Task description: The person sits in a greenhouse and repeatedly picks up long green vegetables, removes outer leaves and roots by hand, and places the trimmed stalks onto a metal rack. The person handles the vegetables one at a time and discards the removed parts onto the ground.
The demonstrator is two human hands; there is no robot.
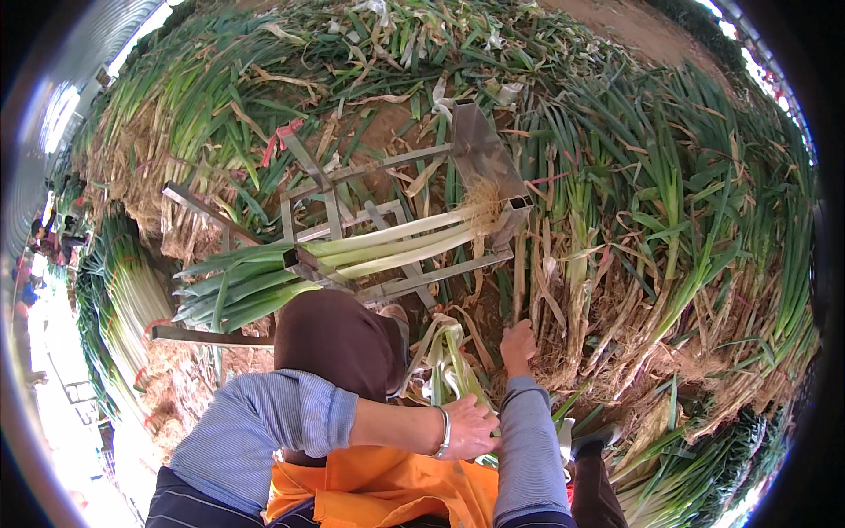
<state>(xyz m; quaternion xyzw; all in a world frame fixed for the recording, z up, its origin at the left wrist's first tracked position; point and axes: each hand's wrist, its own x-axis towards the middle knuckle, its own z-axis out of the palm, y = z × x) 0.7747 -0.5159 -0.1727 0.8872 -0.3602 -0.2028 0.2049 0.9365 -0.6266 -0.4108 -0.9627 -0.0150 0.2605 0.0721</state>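
My left hand [470, 428], with a silver bangle at the wrist, curls around a leek with peeling leaves [455, 363] in front of my lap. Beyond my right forearm, my right hand [518, 343] is bent at the roots and dry leaves of the leek pile; its fingertips are partly hidden, so its hold is unclear. Several trimmed leeks [403, 244] with pale stalks lie across a metal frame [396, 287], roots against its upright metal plate [485, 152] and green leaves over the left end.
Heaped leeks [660, 198] with dry roots spread along the right, and more lie at the upper left [191, 119]. Bundled leeks [132, 284] with red ties are at the left. Metal bars of the frame stick out leftward near my knee [330, 336]. An orange cloth [396, 482] covers my lap.
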